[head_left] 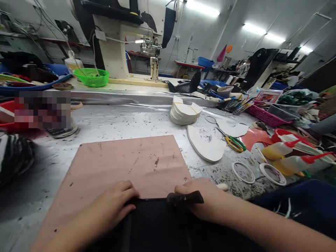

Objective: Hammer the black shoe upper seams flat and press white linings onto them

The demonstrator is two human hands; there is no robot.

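A black piece of material (pixel 157 224) lies on the near end of a pink work board (pixel 126 164). My left hand (pixel 110 206) lies flat on the material's left part, fingers stretched forward. My right hand (pixel 202 199) rests at the material's top edge, fingers closed round a small dark tool (pixel 185 198) that points left along that edge. The lower part of the material is hidden by my arms.
White cut shapes (pixel 206 143) and a banded stack of them (pixel 185 110) lie right of the board. Green-handled scissors (pixel 235 142), tape rings (pixel 243 172), glue bottles (pixel 296 162) and a pink basket (pixel 265 117) crowd the right. A sewing machine (pixel 118 38) and green bowl (pixel 91 77) stand behind.
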